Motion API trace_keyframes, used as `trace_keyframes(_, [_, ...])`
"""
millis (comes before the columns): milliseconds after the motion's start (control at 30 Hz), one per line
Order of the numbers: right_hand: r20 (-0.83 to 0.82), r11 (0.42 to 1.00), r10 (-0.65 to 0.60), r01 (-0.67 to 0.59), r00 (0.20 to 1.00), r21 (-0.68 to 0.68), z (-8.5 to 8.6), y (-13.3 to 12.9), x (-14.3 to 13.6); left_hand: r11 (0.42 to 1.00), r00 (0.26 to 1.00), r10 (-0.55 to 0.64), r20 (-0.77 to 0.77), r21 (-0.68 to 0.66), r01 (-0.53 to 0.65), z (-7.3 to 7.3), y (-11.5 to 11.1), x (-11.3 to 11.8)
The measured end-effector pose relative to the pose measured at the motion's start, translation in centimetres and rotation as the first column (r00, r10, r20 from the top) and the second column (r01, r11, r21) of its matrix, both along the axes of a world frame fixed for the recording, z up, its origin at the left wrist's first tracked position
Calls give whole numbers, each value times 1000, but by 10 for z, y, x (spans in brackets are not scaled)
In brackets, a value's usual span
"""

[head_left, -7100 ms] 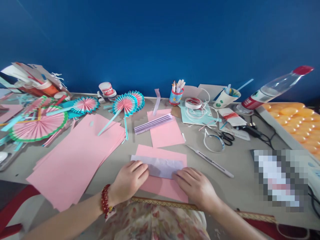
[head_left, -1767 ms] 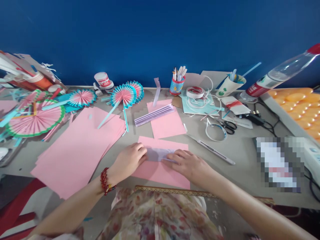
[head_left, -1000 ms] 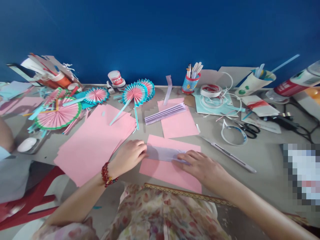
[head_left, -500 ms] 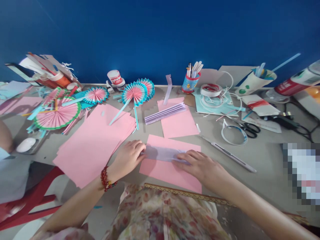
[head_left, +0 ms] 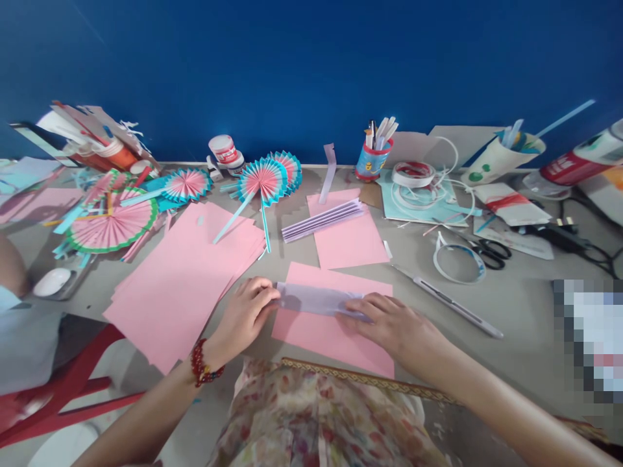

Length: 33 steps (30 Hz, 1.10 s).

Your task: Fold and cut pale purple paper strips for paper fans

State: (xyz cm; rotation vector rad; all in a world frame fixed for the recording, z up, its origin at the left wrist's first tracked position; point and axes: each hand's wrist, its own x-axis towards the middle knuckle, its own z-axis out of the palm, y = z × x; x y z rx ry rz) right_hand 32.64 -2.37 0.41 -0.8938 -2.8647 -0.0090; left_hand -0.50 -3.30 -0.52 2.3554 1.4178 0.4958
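A folded strip of light purple paper [head_left: 311, 299] lies across a pink sheet [head_left: 335, 340] at the table's near edge. My left hand [head_left: 248, 311], a red bead bracelet on its wrist, has its curled fingers closed at the strip's left end. Over the right end, my right hand [head_left: 389, 321] grips the strip, fingers on top and thumb along the near edge. Just beyond, a pleated purple paper [head_left: 321, 220] rests on another pink sheet [head_left: 350, 243].
Left lies a stack of pink paper [head_left: 180, 279]; behind it stand pink-and-blue paper fans [head_left: 263, 178]. To the right are a utility knife [head_left: 457, 306], scissors [head_left: 491, 253], a tape roll [head_left: 460, 263] and a pen cup [head_left: 372, 159]. Another person's arm [head_left: 10, 266] shows at far left.
My left hand has shifted slightly left and toward me, baring more of the strip's left end. My right hand stays nearly in place on the strip.
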Motion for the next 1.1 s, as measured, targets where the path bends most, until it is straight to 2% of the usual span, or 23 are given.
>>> trace_keyframes(167, [-17, 999, 7, -6, 1000, 39, 0, 0, 0, 998, 998, 61, 29, 1, -61, 0, -5, -7])
trace_keyframes(267, [-14, 999, 14, -13, 1000, 42, 0, 1, -1, 994, 997, 73, -6, 82, -72, 10, -12, -4])
trace_keyframes(333, [-8, 999, 10, -10, 1000, 31, 0, 1, -1, 985, 996, -7, -94, 171, 23, 21, -18, 6])
trace_keyframes(433, [-11, 1000, 5, -5, 1000, 9, 0, 1, -1, 932, 933, -245, -263, 201, 302, 29, -21, 27])
trace_keyframes(467, [-14, 1000, 4, -4, 1000, 3, 0, 1, -1, 912, 901, -308, -306, 175, 371, 28, -21, 34])
trace_keyframes(533, [-12, 1000, 4, -4, 1000, -9, 1, 1, -2, 894, 859, -366, -359, 121, 431, 21, -19, 42])
trace_keyframes(667, [-8, 1000, 3, -3, 1000, -12, 1, 0, -2, 913, 857, -351, -378, 65, 403, 0, -17, 43])
trace_keyframes(733, [-4, 1000, -1, 1, 1000, -11, 1, 0, -2, 917, 858, -353, -373, 46, 397, -4, -18, 40])
trace_keyframes(933, [9, 1000, -2, 2, 1000, -13, 1, -1, -1, 909, 852, -394, -346, -12, 416, 0, -17, 38])
trace_keyframes(1100, [29, 999, -45, 46, 999, -21, 6, -6, -9, 913, 860, -390, -329, -12, 409, 1, -18, 41])
